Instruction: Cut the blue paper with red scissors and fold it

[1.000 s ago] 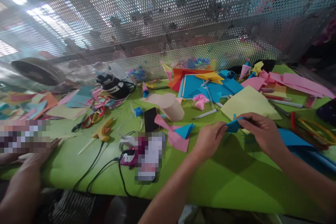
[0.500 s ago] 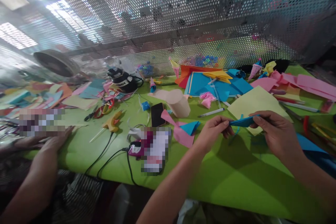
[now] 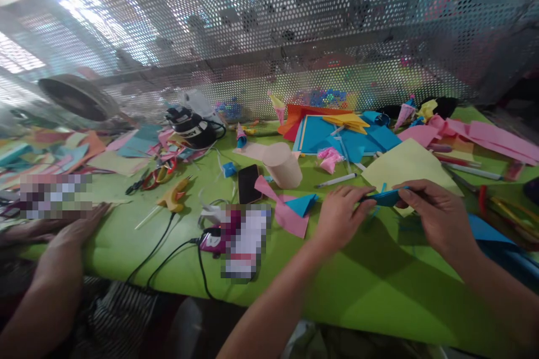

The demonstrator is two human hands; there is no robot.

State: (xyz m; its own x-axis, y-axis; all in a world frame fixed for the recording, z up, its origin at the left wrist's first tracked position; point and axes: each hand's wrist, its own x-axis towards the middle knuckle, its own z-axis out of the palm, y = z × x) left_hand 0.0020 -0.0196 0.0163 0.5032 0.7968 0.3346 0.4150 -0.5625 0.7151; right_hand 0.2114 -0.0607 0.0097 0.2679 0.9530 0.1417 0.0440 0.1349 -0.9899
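Observation:
A small folded blue paper piece [image 3: 384, 197] is held between both my hands a little above the green table [image 3: 370, 286]. My left hand [image 3: 341, 216] pinches its left end with curled fingers. My right hand [image 3: 438, 216] grips its right end, fingers closed round it. Behind the blue piece lies a pale yellow sheet [image 3: 406, 165]. A pink paper scrap with a blue triangle [image 3: 295, 210] lies just left of my left hand.
Another person's hand [image 3: 69, 233] rests flat at the far left. A glue gun [image 3: 174, 199] with black cables, scissors [image 3: 155, 176], a black phone [image 3: 248, 184], a beige paper roll [image 3: 283, 167], pens and stacks of coloured paper [image 3: 337, 134] litter the table. A perforated metal screen [image 3: 269, 39] stands behind.
My hands have come closer together on the blue piece, and my left fingers have slid further over its left end. The other person's hand stays flat at the left.

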